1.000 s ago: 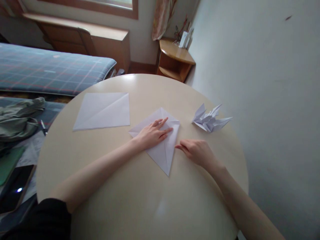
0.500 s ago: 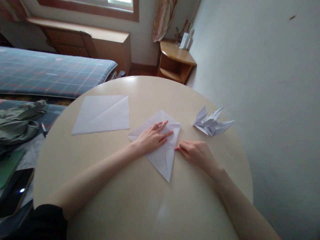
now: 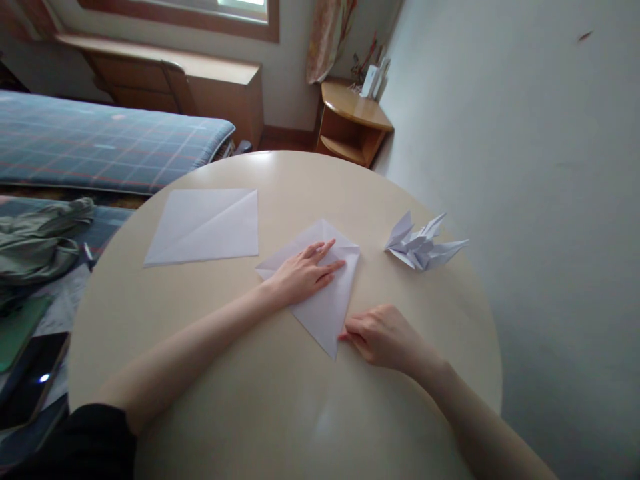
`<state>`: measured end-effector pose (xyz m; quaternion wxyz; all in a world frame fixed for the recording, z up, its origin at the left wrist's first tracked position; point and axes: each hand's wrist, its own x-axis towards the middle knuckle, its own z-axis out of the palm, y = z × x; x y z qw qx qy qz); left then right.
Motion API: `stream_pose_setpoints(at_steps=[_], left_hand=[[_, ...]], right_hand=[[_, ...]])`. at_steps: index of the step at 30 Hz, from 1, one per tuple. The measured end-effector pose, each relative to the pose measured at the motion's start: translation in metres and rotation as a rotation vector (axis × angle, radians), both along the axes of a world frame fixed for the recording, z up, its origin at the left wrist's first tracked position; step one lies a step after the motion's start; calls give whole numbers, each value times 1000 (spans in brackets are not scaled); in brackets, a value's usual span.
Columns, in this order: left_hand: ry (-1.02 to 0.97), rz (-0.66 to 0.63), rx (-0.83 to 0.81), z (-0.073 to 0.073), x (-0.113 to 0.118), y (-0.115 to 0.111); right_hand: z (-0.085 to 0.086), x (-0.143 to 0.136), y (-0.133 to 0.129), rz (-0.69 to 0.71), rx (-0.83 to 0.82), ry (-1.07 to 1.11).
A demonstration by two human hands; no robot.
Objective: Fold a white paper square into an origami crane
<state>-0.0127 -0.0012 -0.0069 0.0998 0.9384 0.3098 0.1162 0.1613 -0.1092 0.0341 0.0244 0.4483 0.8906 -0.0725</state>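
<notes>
A kite-shaped sheet of folded white paper lies on the round table, its narrow tip pointing toward me. My left hand rests flat on its upper middle with the fingers spread, covering part of the creases. At the paper's lower right edge, close to the tip, is my right hand. Its fingers are curled closed and the extended thumb touches the edge; nothing shows inside the fingers.
Flat white sheets with a diagonal crease lie at the table's left. Folded paper figures sit at the right, near the wall. A phone and clothing are beyond the round table's left edge.
My right hand has slid along the paper's right edge toward me, from mid-edge to near the tip. My left hand stays in place on the paper.
</notes>
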Motion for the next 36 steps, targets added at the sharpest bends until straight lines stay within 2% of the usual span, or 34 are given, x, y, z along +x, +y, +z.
stream_pose_setpoints(at_steps=[6, 13, 18, 20, 23, 26, 30, 32, 36], left_hand=[[-11, 0, 8, -2, -1, 1], [-21, -10, 23, -2, -1, 1], [-73, 5, -2, -2, -2, 2], [-124, 22, -5, -3, -2, 2], [-244, 35, 54, -5, -2, 2], [-334, 19, 160, -3, -5, 1], [-403, -31, 241, 4, -12, -11], [-429, -62, 242, 7, -16, -23], [-314, -100, 133, 6, -27, -52]], right_hand=[[2, -5, -5, 67, -75, 21], [-1, -6, -6, 72, -118, 92], [-14, 6, 6, 96, -156, 386], [-21, 13, 13, 13, -29, 551], [-30, 20, 21, -191, 226, 740], [-34, 22, 26, -286, 454, 852], [-35, 19, 27, -219, 674, 757], [-36, 17, 27, -139, 668, 621], [-37, 14, 28, -45, 592, 348]])
